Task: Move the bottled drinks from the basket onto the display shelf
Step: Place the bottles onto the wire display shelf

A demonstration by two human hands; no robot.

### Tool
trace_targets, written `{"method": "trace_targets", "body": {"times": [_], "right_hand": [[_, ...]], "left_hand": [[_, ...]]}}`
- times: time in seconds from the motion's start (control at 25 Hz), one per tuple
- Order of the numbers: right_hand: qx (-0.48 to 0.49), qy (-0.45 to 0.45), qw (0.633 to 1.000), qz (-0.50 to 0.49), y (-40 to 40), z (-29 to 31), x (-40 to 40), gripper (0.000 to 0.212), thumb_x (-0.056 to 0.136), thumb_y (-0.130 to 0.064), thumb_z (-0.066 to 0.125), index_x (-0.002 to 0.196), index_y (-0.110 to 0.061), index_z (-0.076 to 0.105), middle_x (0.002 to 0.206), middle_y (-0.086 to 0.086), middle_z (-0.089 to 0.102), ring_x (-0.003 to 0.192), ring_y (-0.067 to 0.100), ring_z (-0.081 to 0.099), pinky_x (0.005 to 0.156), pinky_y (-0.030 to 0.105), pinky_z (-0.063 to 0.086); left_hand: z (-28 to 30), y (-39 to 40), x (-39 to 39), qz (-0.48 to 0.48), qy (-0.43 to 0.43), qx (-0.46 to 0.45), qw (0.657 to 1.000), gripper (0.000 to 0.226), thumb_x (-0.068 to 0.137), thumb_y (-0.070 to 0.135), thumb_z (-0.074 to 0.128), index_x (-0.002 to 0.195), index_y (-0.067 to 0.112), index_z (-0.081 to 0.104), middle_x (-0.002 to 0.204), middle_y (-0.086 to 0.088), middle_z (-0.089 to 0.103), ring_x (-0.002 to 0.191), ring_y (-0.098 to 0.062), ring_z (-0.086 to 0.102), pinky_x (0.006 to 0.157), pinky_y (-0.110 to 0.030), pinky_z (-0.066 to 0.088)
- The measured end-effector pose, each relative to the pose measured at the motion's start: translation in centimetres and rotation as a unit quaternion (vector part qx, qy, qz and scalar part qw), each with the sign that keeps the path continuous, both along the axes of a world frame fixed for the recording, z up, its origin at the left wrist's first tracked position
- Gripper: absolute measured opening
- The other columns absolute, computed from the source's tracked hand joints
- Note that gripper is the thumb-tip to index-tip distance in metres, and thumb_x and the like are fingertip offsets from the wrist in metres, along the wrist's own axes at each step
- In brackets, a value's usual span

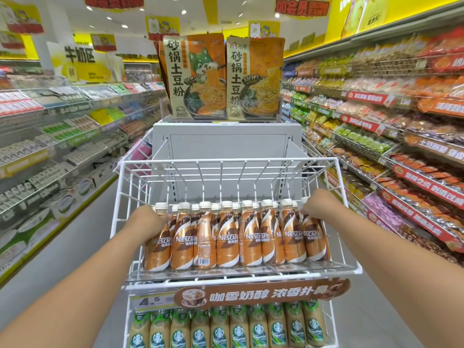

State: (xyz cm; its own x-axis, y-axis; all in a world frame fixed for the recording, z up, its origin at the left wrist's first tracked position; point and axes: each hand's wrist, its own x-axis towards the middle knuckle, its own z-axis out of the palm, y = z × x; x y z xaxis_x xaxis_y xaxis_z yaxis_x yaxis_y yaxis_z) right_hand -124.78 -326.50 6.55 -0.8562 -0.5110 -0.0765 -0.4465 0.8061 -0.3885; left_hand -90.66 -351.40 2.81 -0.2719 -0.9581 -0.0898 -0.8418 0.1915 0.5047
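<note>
The Nescafé bottles (236, 237) stand upright in the white wire shelf (347, 266) in front of you, white caps up, packed shoulder to shoulder in a front row with more caps showing in a row just behind — most labels face you, though the third bottle from the left shows its barcode side instead. Your left hand (150, 218) reaches in at the left end of the row and lies against the neck and shoulder of the leftmost bottle (157, 243); the fingers are hidden behind the wrist, so you cannot tell whether they are wrapped round it or only touching. Your right hand (315, 207) is at the opposite end, its fingers curled down over the neck of the rightmost bottle (315, 241), grasping it just below the cap. Both forearms come in from the lower corners and frame the row between them. The rear half of the wire shelf is bare, backed by a grey metal panel (226, 144). Under the shelf's front edge hangs a brown banner (261, 293) with a price tag (149, 301) reading 4.5 beside it, and on the tier below stands a row of Starbucks bottles (226, 327) with green labels. Above the grey panel, two large noodle packets (221, 76) stand upright side by side. Stocked aisle shelves (391, 126) run away on both sides.
</note>
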Motion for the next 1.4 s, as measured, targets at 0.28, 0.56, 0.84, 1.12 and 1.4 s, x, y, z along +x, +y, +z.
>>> {"method": "trace_targets", "body": {"times": [0.28,0.56,0.84,1.12,1.4], "right_hand": [[0.001,0.007,1.000,0.017,0.1,-1.2,0.4,0.036,0.097,-0.007,0.055,0.065,-0.015,0.040,0.069,0.003,0.044,0.057,0.013,0.039,0.052,0.024,0.035],[0.017,0.014,0.999,0.043,1.3,-1.2,1.4,0.024,0.103,-0.022,0.057,0.109,0.001,0.053,0.073,0.004,0.052,0.060,0.015,0.048,0.044,0.026,0.034],[-0.073,-0.026,0.994,0.075,3.4,-0.6,2.8,0.055,0.103,-0.035,0.057,0.145,-0.002,0.042,0.103,0.012,0.064,0.079,0.024,0.061,0.065,0.033,0.048],[-0.075,0.051,0.975,0.203,5.9,-1.8,4.8,0.066,0.103,-0.041,0.055,0.158,-0.013,0.030,0.164,0.009,0.032,0.146,0.027,0.038,0.115,0.037,0.035],[-0.017,0.121,0.943,0.311,10.4,-2.9,5.8,0.074,0.104,-0.051,0.047,0.163,-0.018,0.019,0.172,0.003,0.002,0.158,0.022,-0.001,0.127,0.039,0.010]], "left_hand": [[0.0,0.5,-0.2,-0.010,-0.028,-0.060,0.998,0.049,0.095,0.045,0.066,0.111,-0.002,0.065,0.077,-0.005,0.057,0.064,-0.020,0.053,0.062,-0.030,0.045],[0.4,1.6,0.9,-0.023,-0.004,-0.074,0.997,0.038,0.095,0.045,0.066,0.108,0.009,0.065,0.102,-0.009,0.067,0.097,-0.030,0.060,0.076,-0.031,0.042],[-0.1,3.0,2.0,-0.025,0.101,-0.018,0.994,0.078,0.092,0.053,0.065,0.152,0.009,0.042,0.151,-0.012,0.051,0.132,-0.033,0.053,0.104,-0.041,0.046],[0.1,6.4,3.1,-0.077,0.040,-0.093,0.992,0.069,0.094,0.058,0.059,0.151,0.021,0.045,0.151,-0.006,0.052,0.130,-0.029,0.055,0.104,-0.041,0.046],[0.2,13.5,4.8,-0.165,-0.086,-0.222,0.957,0.072,0.098,0.058,0.051,0.158,0.022,0.033,0.168,0.001,0.020,0.154,-0.021,0.020,0.122,-0.039,0.022]]}}
